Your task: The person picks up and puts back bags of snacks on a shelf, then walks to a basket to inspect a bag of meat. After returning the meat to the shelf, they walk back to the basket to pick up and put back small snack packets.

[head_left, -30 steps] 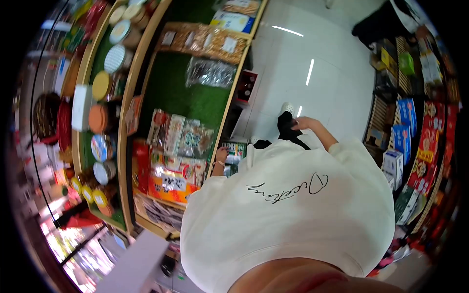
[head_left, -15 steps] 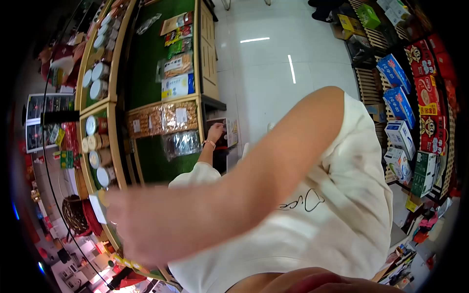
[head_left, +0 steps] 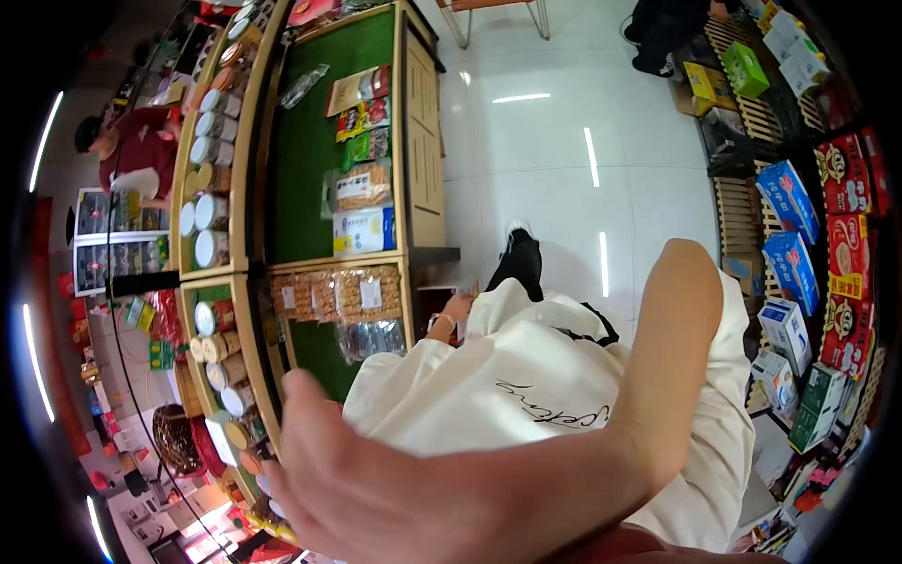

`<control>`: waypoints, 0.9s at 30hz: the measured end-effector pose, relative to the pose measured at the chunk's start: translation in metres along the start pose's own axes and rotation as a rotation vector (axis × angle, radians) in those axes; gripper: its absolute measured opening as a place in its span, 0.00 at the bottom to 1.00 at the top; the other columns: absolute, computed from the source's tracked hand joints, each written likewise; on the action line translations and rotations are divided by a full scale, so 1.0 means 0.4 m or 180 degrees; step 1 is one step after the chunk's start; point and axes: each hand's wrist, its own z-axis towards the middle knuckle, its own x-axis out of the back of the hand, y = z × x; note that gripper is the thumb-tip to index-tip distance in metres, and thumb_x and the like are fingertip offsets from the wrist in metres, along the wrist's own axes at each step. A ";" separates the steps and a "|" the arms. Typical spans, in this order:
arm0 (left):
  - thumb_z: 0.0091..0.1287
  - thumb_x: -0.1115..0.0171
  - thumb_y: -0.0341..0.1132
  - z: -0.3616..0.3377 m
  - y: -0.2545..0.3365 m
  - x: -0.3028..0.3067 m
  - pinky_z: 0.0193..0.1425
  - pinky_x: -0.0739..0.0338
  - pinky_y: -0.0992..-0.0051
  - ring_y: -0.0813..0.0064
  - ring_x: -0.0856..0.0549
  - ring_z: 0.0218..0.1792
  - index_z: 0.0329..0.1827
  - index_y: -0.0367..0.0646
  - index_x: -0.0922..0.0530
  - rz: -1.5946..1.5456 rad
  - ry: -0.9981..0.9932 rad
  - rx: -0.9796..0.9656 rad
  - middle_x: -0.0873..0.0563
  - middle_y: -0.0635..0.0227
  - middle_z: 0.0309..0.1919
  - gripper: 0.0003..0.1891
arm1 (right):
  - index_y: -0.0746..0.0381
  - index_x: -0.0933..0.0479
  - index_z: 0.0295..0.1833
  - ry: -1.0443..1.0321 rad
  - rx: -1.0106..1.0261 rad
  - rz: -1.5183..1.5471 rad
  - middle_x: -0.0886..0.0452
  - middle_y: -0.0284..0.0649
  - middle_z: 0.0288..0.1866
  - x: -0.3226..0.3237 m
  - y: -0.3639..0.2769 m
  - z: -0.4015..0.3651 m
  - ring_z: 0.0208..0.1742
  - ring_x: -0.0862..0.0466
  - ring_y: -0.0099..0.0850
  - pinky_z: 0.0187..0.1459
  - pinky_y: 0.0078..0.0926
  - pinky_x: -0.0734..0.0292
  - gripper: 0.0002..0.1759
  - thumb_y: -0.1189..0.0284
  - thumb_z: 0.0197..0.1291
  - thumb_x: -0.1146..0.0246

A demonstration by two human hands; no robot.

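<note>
- The right hand (head_left: 362, 484) is large and blurred close to the camera; one digit stands up apart from the others, which look bent. Whether they grip anything, I cannot tell.
- The left hand (head_left: 458, 307), small in view, hangs low just beside the shelf's near edge. Its fingers are too small to read.
- A bracelet (head_left: 445, 321) circles the left wrist.
- The jars (head_left: 213, 248) stand in a row on a narrow ledge at left; the right hand overlaps the lower ones in view, contact unclear.
- Near the left hand, on the shelf (head_left: 296, 202), whose top is green, lie the nut bag (head_left: 362, 291) and, beside it, a silvery bag (head_left: 368, 341).
- Beyond the shelf's divider are a white-and-blue bag (head_left: 364, 231) and several snack packets (head_left: 365, 119).
- The right forearm crosses in front of the white shirt (head_left: 451, 381).
- Past the shirt, one shoe (head_left: 519, 226) rests on the pale floor (head_left: 540, 193).
- On racks at right are blue boxes (head_left: 787, 200) and red boxes (head_left: 848, 246).
- Farther off are a person in dark red (head_left: 141, 146) and a chair (head_left: 479, 5).
</note>
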 end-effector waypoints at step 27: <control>0.62 0.50 0.36 0.997 0.415 0.922 0.37 0.25 0.74 0.74 0.20 0.33 0.49 0.40 0.25 -0.2578 0.0392 0.1138 0.18 0.63 0.34 0.15 | 0.58 0.25 0.46 -0.1946 -0.8522 0.1420 0.20 0.39 0.34 -0.783 0.851 -1.381 0.31 0.23 0.31 0.33 0.34 0.28 0.17 0.63 0.52 0.45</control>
